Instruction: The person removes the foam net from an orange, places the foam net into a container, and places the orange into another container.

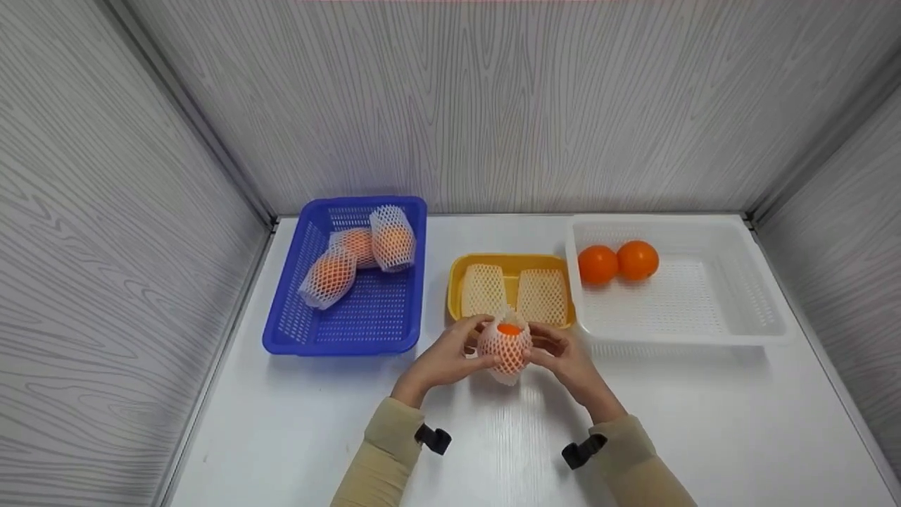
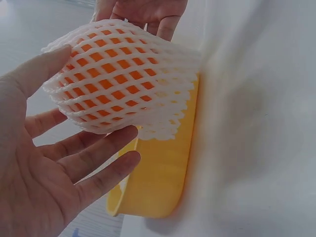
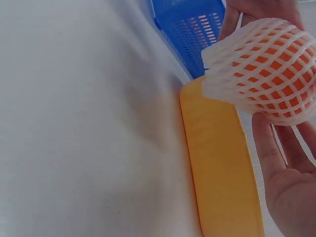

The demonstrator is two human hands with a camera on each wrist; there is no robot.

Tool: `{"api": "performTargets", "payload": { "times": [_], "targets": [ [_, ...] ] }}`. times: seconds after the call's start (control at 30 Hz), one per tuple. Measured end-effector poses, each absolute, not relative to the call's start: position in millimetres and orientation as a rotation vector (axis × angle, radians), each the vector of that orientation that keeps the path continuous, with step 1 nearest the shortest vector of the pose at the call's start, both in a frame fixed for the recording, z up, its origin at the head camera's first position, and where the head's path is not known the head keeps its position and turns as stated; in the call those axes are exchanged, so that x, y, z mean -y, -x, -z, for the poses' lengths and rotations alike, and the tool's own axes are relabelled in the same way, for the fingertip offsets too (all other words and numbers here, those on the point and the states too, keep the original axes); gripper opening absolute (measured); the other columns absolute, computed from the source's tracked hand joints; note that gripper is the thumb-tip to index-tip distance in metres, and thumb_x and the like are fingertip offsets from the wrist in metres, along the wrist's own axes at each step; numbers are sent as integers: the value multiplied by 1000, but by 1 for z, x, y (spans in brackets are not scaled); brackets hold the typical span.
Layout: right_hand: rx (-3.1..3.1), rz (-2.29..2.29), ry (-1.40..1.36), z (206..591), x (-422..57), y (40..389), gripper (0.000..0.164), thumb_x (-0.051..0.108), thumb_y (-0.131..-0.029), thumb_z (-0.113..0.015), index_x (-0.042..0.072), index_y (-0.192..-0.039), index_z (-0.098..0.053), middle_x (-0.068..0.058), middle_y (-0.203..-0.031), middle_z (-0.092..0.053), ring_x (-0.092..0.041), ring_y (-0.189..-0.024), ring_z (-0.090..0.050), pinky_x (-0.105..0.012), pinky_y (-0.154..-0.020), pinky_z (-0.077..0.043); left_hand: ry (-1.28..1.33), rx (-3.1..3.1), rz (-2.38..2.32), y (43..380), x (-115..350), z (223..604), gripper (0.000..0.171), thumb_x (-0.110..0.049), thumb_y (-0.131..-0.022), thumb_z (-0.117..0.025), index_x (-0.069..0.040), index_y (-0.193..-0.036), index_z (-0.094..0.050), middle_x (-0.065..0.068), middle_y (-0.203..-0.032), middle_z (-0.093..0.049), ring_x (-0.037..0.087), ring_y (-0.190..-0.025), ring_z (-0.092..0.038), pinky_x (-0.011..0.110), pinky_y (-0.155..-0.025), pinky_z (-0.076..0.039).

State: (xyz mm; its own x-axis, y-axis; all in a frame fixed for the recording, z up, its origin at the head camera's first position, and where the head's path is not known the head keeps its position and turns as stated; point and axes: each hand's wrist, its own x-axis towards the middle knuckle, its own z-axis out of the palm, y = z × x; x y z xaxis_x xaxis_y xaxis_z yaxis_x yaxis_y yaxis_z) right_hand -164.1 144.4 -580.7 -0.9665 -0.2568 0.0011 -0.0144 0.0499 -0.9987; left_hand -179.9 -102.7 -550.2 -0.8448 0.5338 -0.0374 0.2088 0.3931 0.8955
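Between both hands, just in front of the yellow tray [image 1: 457, 271], is an orange in a white foam net sleeve [image 1: 505, 350]. Bare orange peel shows through the sleeve's upper opening in the head view. My left hand [image 1: 450, 357] holds it from the left, thumb on the near side and fingers farther round. From the right, my right hand [image 1: 571, 362] grips the same netted orange. In the left wrist view, the net [image 2: 111, 74] stretches around the fruit, with its loose end extending past it. The right wrist view shows right-hand fingers [image 3: 269, 143] against the net.
Two flattened foam net sleeves [image 1: 483, 290] lie in the yellow tray. At left, a blue basket [image 1: 366, 320] holds three netted oranges [image 1: 332, 274]. A white basket [image 1: 676, 320] at right holds two bare oranges [image 1: 638, 260]. Grey wood-patterned panels [image 1: 493, 105] stand behind and beside the table.
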Motion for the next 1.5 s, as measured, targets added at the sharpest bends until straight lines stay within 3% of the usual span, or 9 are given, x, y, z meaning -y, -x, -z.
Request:
{"api": "performTargets", "payload": {
  "times": [0.33, 0.7, 1.03, 1.2, 1.37, 1.5],
  "targets": [
    [-2166, 1970, 280, 593, -151, 167, 54, 12, -83, -79, 2, -132, -59, -13, -130, -60, -31, -120, -54, -51, -105, -38, -632, -2367, -1347, 185, 97, 570, 82, -37, -80, -81, -17, -148, -40, -3, -118, -55, 15, -103, -57, 43, -91, -49],
    [-2094, 1865, 225, 605, -158, 166, 55, 16, -85, -77, 7, -135, -56, -11, -134, -57, -30, -124, -51, -46, -104, -41, -653, -2395, -1255, 185, 90, 583, 72, -32, -76, -86, -16, -137, -51, -3, -120, -55, 16, -110, -52, 36, -91, -50],
    [-2123, 1805, 269, 611, -160, 164, 53, 19, -84, -78, 15, -133, -59, -8, -135, -55, -30, -127, -49, -49, -106, -38, -674, -2406, -1206, 185, 89, 590, 75, -30, -73, -87, -11, -138, -55, -1, -121, -56, 15, -110, -54, 34, -94, -48],
    [-2130, 1770, 335, 613, -159, 161, 61, 21, -81, -81, 18, -137, -57, -7, -139, -52, -33, -127, -48, -52, -106, -37, -653, -2402, -1226, 184, 89, 591, 71, -31, -73, -88, -11, -134, -57, -3, -118, -56, 14, -107, -54, 32, -92, -48],
    [-2174, 1736, 319, 613, -156, 161, 68, 23, -78, -84, 16, -139, -55, -10, -139, -52, -34, -123, -50, -53, -103, -39, -610, -2441, -1211, 185, 90, 591, 69, -38, -73, -86, -15, -132, -59, -2, -129, -52, 18, -115, -52, 37, -98, -45],
    [-2194, 1728, 289, 611, -153, 162, 65, 25, -79, -84, 15, -138, -57, -10, -139, -53, -33, -122, -50, -55, -102, -39, -569, -2458, -1196, 185, 91, 590, 77, -43, -74, -85, -19, -139, -53, -1, -140, -46, 22, -124, -48, 44, -104, -39]
  ]
}}
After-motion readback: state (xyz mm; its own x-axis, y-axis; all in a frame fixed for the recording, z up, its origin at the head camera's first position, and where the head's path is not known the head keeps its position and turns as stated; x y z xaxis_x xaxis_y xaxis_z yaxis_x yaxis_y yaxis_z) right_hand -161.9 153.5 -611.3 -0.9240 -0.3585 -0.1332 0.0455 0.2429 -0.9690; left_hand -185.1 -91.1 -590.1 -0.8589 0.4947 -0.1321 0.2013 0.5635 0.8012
